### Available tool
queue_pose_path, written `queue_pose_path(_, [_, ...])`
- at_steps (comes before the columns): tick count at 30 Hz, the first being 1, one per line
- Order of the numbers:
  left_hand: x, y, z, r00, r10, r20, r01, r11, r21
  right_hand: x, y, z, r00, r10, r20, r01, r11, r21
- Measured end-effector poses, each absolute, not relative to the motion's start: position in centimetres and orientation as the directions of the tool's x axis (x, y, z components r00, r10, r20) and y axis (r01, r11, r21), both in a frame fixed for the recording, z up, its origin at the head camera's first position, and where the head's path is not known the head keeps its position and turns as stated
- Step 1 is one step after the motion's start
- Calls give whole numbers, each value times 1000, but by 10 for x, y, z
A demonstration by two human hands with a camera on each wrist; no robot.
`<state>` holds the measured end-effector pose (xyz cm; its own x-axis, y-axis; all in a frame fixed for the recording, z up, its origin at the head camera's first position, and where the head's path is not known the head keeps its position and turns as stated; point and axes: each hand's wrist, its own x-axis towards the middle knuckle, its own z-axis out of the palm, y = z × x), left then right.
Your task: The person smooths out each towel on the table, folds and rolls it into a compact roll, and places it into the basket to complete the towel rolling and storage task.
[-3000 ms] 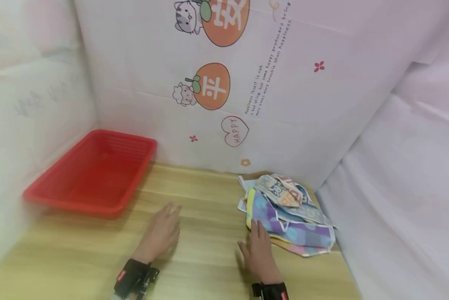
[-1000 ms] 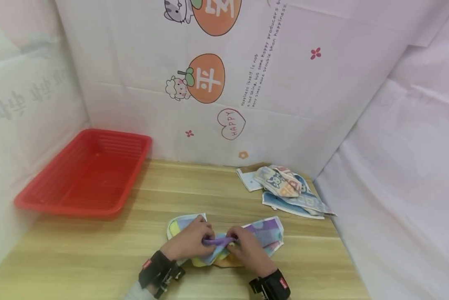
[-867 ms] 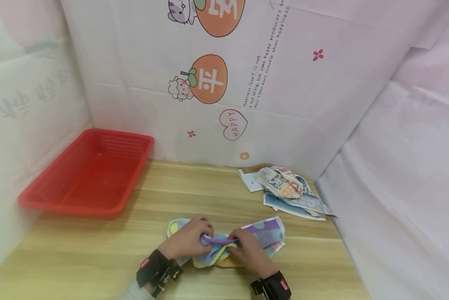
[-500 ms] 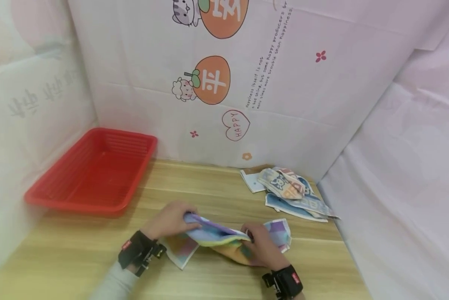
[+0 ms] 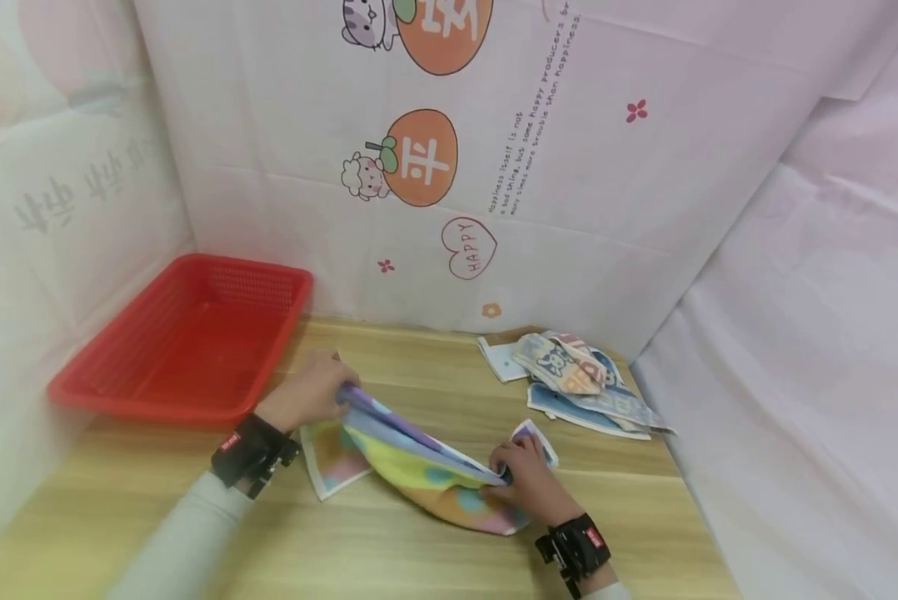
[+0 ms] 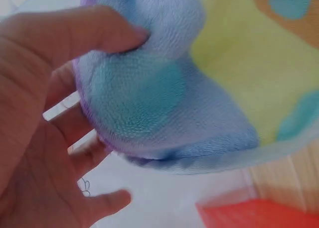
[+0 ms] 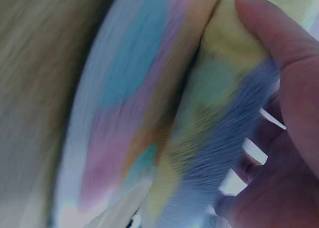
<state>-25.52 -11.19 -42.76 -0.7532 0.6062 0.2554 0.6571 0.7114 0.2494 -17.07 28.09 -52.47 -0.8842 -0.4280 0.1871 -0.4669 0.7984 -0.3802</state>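
Note:
A multicoloured plush towel (image 5: 426, 467) with dots and a white hem is stretched between both hands, sagging in the middle over the table. My left hand (image 5: 310, 390) pinches its left part, thumb on the fuzzy lilac face in the left wrist view, where the towel (image 6: 149, 88) fills the upper half. At the other end my right hand (image 5: 527, 482) pinches the edge between thumb and fingers. One corner hangs below the left hand; another sticks out behind the right. In the right wrist view the towel (image 7: 199, 138) folds over itself, blurred.
A red plastic basket (image 5: 269, 387) stands at the back left against the white wall covering. Several more towels (image 5: 569, 375), pale and blue, lie heaped at the back right of the wooden table (image 5: 374, 554). White cloth (image 5: 809, 350) covers the right side.
The purple-patterned towel came off the heap to the table's middle. Since then both hands have lifted and spread it, the left moving left and away, the right slightly right.

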Motion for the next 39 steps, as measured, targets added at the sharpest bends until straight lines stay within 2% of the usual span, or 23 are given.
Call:
queue_pose_path(4, [-274, -120, -422, -766, 573, 293, 628, 765, 146, -181, 284, -521, -907, -406, 116, -416, 812, -410])
queue_pose_path(8, [-297, -125, -415, -785, 533, 315, 588, 802, 106, -200, 287, -510, -923, -377, 80, -375, 833, -407])
queue_pose_path(11, [-310, -126, -411, -806, 513, 296, 564, 816, 122, -213, 290, -497, -932, -344, 115, -360, 848, -389])
queue_pose_path(14, [-320, -128, -404, -808, 495, 319, 552, 826, 118, -222, 296, -479, -922, -311, 231, -374, 869, -324])
queue_pose_path(19, [-319, -133, -384, -745, 444, 499, 571, 810, 132, -230, 309, -436, -823, -299, 484, -440, 873, -209])
queue_pose_path(23, [-298, -136, -376, -693, 397, 602, 589, 793, 155, -216, 314, -410, -705, -294, 646, -509, 843, -172])
queue_pose_path(25, [-281, -139, -384, -680, 397, 617, 609, 774, 174, -202, 313, -407, -678, -288, 677, -526, 833, -173])
queue_pose_path(28, [-254, -146, -411, -700, 425, 574, 641, 728, 242, -176, 306, -421, -706, -304, 640, -535, 820, -200])
queue_pose_path(32, [-224, -154, -465, -791, 465, 398, 594, 738, 318, -154, 290, -465, -797, -362, 484, -546, 774, -319])
queue_pose_path(36, [-206, -161, -511, -837, 467, 284, 544, 766, 342, -149, 278, -505, -888, -370, 274, -457, 776, -435])
queue_pose_path(39, [-197, -167, -528, -842, 452, 295, 538, 751, 384, -146, 277, -523, -929, -340, 149, -369, 808, -460])
